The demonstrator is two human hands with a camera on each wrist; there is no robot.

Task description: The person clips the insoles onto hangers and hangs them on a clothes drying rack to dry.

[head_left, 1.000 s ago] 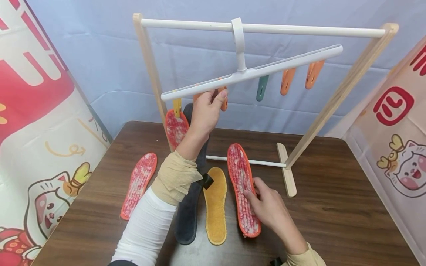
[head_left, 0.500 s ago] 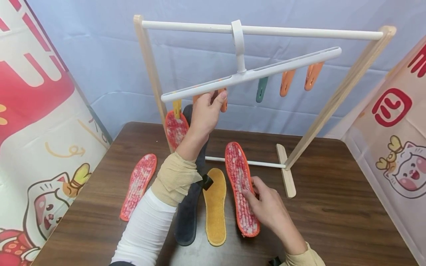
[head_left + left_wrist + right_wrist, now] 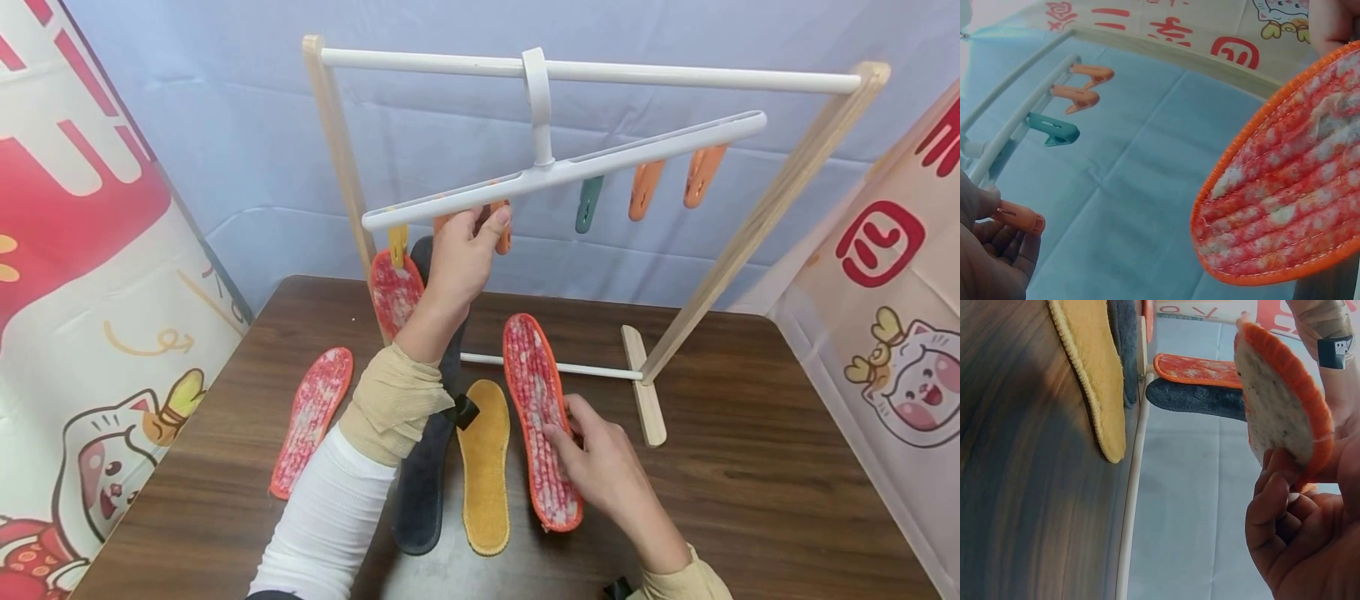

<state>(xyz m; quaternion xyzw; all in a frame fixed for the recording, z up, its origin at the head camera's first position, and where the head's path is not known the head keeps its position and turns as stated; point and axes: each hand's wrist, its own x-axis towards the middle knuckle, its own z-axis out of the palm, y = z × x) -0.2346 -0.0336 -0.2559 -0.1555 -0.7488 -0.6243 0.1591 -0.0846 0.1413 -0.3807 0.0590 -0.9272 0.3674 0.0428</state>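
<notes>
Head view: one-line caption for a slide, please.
Left hand pinches an orange clip on a tilted white hanger; right hand holds an orange-edged insole.

Left arm (image 3: pixel 427 329): extended from the near edge toward the far side, inclined right, clad in a white sleeve (image 3: pixel 322 508) and a beige wrap (image 3: pixel 393 400). Left hand (image 3: pixel 463 254): raised, farther out than the right, thumb on its right side, pinching with bent fingers. Right arm (image 3: pixel 654 527): enters near right, angled far and left. Right hand (image 3: pixel 603 467): lower, nearer, gripping, thumb pointing left, fingers curled. Hands well apart
</notes>
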